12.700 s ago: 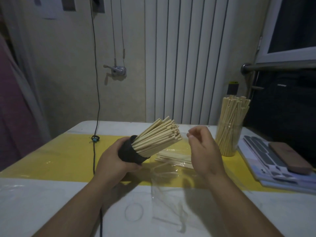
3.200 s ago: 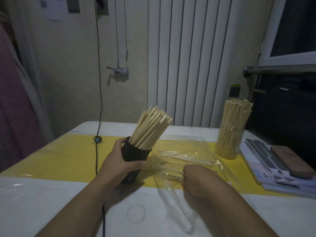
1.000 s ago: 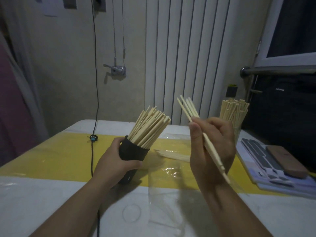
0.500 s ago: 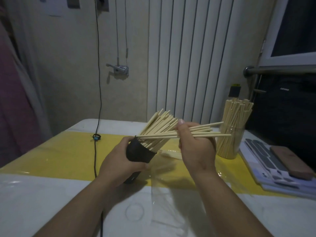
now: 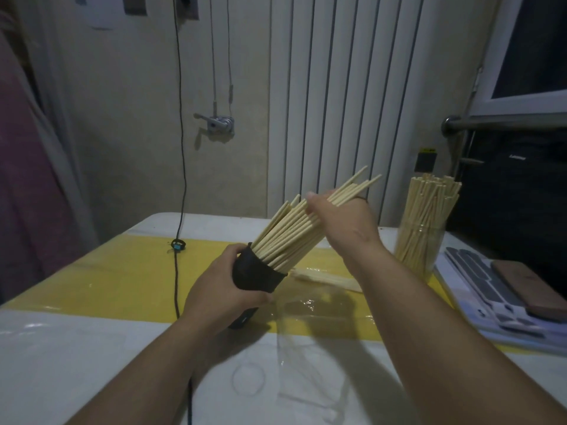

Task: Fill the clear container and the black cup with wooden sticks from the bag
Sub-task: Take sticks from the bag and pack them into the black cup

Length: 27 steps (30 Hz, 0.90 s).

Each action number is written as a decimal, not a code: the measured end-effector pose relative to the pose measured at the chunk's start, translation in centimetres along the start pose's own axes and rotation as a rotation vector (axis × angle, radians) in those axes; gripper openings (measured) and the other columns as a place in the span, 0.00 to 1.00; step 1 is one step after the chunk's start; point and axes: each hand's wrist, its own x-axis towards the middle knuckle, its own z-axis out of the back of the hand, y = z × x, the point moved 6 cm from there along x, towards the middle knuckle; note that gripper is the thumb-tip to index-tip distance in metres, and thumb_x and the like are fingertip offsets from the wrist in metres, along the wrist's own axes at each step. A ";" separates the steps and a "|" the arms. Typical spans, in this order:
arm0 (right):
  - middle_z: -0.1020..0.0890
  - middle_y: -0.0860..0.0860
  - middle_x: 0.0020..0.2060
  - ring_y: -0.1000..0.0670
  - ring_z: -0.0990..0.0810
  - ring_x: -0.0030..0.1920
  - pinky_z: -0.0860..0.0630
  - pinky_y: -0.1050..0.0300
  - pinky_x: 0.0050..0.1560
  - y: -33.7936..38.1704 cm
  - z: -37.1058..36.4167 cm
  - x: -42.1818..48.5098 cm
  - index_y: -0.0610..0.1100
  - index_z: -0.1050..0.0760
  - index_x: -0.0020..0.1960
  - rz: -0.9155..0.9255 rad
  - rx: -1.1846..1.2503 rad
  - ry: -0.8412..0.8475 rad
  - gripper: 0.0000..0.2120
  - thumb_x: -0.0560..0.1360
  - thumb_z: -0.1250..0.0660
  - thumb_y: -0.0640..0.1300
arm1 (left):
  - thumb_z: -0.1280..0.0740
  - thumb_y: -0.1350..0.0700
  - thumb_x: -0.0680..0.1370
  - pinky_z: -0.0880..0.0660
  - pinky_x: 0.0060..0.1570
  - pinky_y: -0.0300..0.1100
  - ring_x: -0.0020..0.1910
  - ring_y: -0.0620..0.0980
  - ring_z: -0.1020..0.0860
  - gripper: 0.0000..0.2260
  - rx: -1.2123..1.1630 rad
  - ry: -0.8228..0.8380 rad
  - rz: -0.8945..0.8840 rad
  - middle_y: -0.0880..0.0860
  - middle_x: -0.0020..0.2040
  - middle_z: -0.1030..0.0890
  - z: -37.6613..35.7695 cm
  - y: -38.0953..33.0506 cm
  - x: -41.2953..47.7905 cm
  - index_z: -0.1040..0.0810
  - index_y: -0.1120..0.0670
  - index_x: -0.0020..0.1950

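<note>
Spanning the view, the table [image 5: 92, 348] carries everything. The clear bag [image 5: 310, 351] lies flat just right of the black cup [image 5: 254, 276], nearer you. The clear container [image 5: 420, 250] stands upright well right of the cup, packed with sticks. The cup is tilted rightward, your left hand [image 5: 221, 289] wrapped round its body. Your right hand [image 5: 343, 222], above-right of the cup, pinches a bunch of wooden sticks [image 5: 352, 188], lower ends among those in the cup. Some loose sticks [image 5: 325, 277] lie just right of the cup.
</note>
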 end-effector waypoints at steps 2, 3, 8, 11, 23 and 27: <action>0.19 0.52 0.46 0.45 0.20 0.52 0.26 0.39 0.61 -0.2 -1.2 0.1 0.51 0.24 0.44 -0.050 -0.035 0.063 0.12 0.70 0.27 0.58 | 0.23 0.44 0.57 0.25 0.40 0.43 0.47 0.41 0.20 0.33 0.010 0.004 -0.006 0.38 0.51 0.20 -0.1 -0.1 0.0 0.31 0.34 0.59; 0.19 0.52 0.47 0.46 0.20 0.52 0.26 0.39 0.61 -0.4 -1.8 -0.1 0.52 0.24 0.44 -0.081 -0.040 0.096 0.15 0.66 0.25 0.60 | 0.23 0.44 0.56 0.24 0.41 0.44 0.47 0.41 0.20 0.33 0.016 0.006 -0.007 0.37 0.50 0.20 -0.1 -0.1 0.0 0.31 0.33 0.58; 0.23 0.56 0.51 0.50 0.21 0.53 0.24 0.43 0.59 -0.6 -2.2 0.0 0.62 0.32 0.54 -0.069 0.097 -0.004 0.34 0.54 0.19 0.61 | 0.24 0.43 0.56 0.22 0.42 0.45 0.46 0.40 0.21 0.31 0.005 -0.002 0.006 0.37 0.50 0.20 0.0 0.0 0.1 0.32 0.30 0.55; 0.22 0.51 0.52 0.49 0.20 0.50 0.21 0.49 0.53 -0.7 -0.9 -0.1 0.52 0.32 0.60 -0.074 0.348 -0.123 0.19 0.75 0.29 0.55 | 0.24 0.43 0.56 0.23 0.42 0.45 0.47 0.40 0.21 0.33 -0.001 -0.001 0.006 0.38 0.50 0.21 0.0 0.1 0.0 0.32 0.32 0.58; 0.22 0.53 0.60 0.53 0.25 0.60 0.27 0.52 0.62 -0.6 -1.5 -0.9 0.52 0.24 0.62 0.045 0.123 -0.065 0.15 0.84 0.48 0.49 | 0.24 0.42 0.54 0.21 0.44 0.47 0.46 0.42 0.20 0.34 -0.026 -0.008 0.024 0.39 0.50 0.19 0.0 0.4 0.1 0.31 0.32 0.58; 0.28 0.54 0.70 0.54 0.32 0.70 0.34 0.51 0.71 -0.5 -2.5 -1.6 0.50 0.33 0.74 0.092 -0.014 0.122 0.21 0.84 0.48 0.54 | 0.23 0.44 0.55 0.24 0.41 0.44 0.46 0.42 0.20 0.33 -0.035 -0.009 0.026 0.39 0.50 0.20 0.0 0.3 0.0 0.32 0.30 0.56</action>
